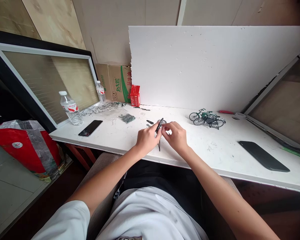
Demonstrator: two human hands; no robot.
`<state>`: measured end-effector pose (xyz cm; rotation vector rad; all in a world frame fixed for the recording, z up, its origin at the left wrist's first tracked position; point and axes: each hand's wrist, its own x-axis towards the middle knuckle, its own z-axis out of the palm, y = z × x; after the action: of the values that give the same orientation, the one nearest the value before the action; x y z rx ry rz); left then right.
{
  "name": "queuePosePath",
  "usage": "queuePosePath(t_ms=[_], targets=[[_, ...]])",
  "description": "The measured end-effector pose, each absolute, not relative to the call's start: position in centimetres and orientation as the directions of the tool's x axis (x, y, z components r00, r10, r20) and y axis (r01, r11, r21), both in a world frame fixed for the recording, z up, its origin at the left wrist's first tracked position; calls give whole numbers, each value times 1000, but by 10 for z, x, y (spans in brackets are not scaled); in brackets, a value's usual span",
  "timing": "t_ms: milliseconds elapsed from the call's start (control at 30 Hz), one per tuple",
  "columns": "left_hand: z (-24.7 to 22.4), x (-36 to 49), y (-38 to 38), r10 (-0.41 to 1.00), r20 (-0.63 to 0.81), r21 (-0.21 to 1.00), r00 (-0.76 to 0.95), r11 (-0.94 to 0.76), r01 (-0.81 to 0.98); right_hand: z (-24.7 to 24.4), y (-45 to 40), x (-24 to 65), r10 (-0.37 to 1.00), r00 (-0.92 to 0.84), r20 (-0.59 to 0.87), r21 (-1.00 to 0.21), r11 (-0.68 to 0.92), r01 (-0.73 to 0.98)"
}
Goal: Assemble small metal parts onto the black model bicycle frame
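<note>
My hands meet mid-table around a small part, bottle and phone to my left, model bicycles behind right, second phone far right.

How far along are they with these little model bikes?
Done: finished green model bicycles stand on the table. In hand: the left hand and right hand pinch a small dark wheel part. Left, probably: loose pieces and wire parts lie unassembled.
</note>
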<state>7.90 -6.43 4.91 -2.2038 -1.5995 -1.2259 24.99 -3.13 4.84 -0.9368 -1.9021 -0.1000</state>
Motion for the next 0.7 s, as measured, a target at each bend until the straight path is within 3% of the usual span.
queuePosePath(t_ms=[167,467,700], targets=[[48,78,-63,718,688,324,108,-437,839,54,-33,248,707,-164,688,-560,660,501],[52,79,-67,726,679,365,106,-460,810,54,-32,250,721,-190,666,-574,659,486],[52,79,-67,730,674,355,112,-454,817,57,-31,250,782,-182,596,-695,616,371]])
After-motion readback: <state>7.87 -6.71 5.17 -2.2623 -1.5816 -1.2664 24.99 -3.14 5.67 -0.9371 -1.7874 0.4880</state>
